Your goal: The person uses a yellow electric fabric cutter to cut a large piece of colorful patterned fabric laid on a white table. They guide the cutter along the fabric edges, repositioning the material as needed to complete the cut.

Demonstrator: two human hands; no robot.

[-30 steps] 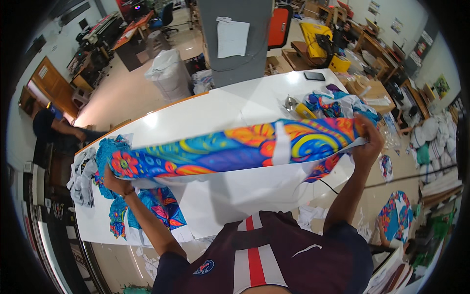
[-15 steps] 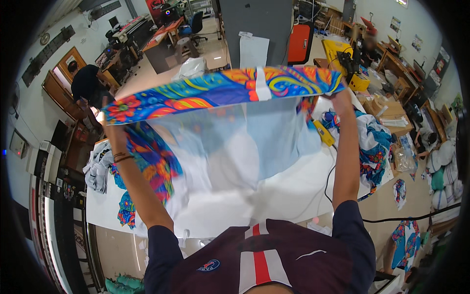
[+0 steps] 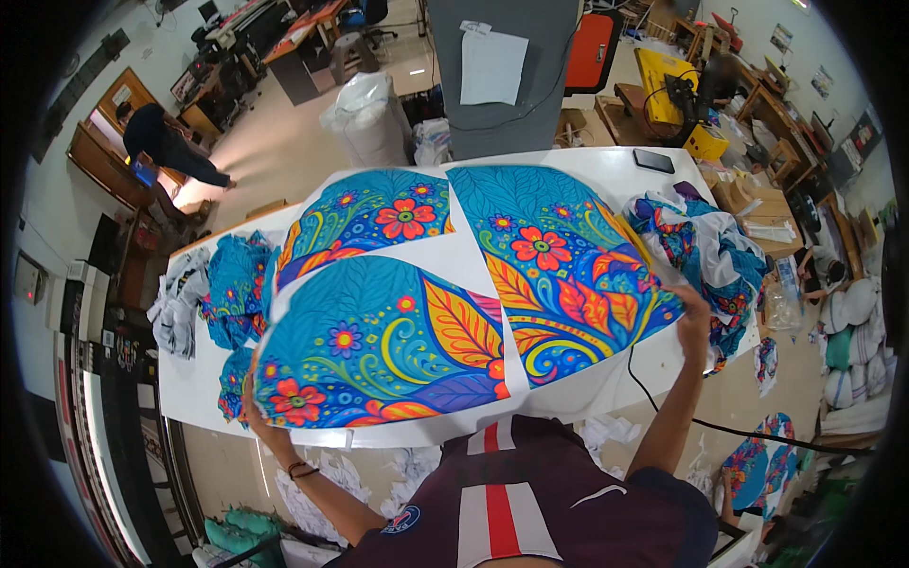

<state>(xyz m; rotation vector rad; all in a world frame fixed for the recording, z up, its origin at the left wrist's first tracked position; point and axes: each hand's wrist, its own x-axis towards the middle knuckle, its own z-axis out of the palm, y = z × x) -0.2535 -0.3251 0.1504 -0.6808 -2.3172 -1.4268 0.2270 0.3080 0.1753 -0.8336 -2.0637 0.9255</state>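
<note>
A floral printed fabric sheet (image 3: 388,312) lies spread over the white table, printed side up. Its teal, blue and orange panels are parted by white strips. At the sheet's near left corner, my left hand (image 3: 260,415) is closed on the edge. My right hand (image 3: 694,312) grips the right edge, with the fingers partly hidden by the cloth. Along the right side, a yellow tool (image 3: 640,239) is mostly covered by the fabric. A black cable (image 3: 644,383) runs off the near edge.
The white table (image 3: 204,393) carries crumpled printed cloth (image 3: 724,260) on the right and more bunched pieces (image 3: 237,284) on the left. A phone (image 3: 653,161) rests near the far right corner. Behind stand a grey cabinet (image 3: 511,123) and a white sack (image 3: 369,123). A person (image 3: 161,142) is far left.
Both hands have come down and toward me with the fabric. It hung raised with its pale underside showing and now lies on the table, print upward. The far-left person has shifted slightly.
</note>
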